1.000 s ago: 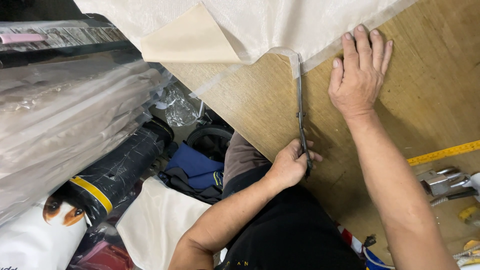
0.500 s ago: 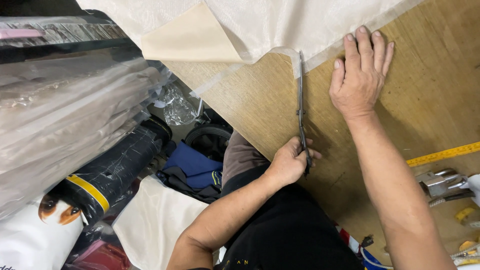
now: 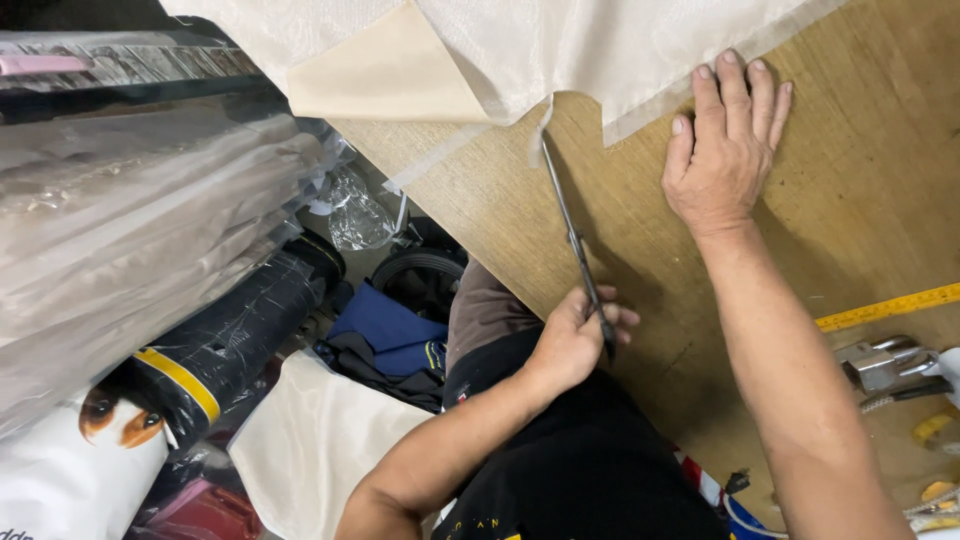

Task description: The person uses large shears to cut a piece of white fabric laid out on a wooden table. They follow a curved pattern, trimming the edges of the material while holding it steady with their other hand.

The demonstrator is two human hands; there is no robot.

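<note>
Left hand (image 3: 572, 338) is closed around the handles of the scissors (image 3: 572, 235), low at the near edge of the wooden worktop (image 3: 850, 240). The blades run up and away from the hand, tips reaching the edge of the cream fabric (image 3: 600, 45) where a narrow strip hangs loose; whether the blades are parted or closed is hard to tell from this angle. Right hand (image 3: 722, 150) lies flat and open, fingers spread, holding nothing, fingertips on the fabric's lower edge and palm on the bare worktop, just right of the scissors. A yellow tape measure (image 3: 885, 308) lies on the worktop further right, with a metal tool (image 3: 885, 365) beside it. Left of the worktop are plastic-wrapped rolls (image 3: 130, 240) and a black roll with 1 yellow band (image 3: 235, 335).
</note>
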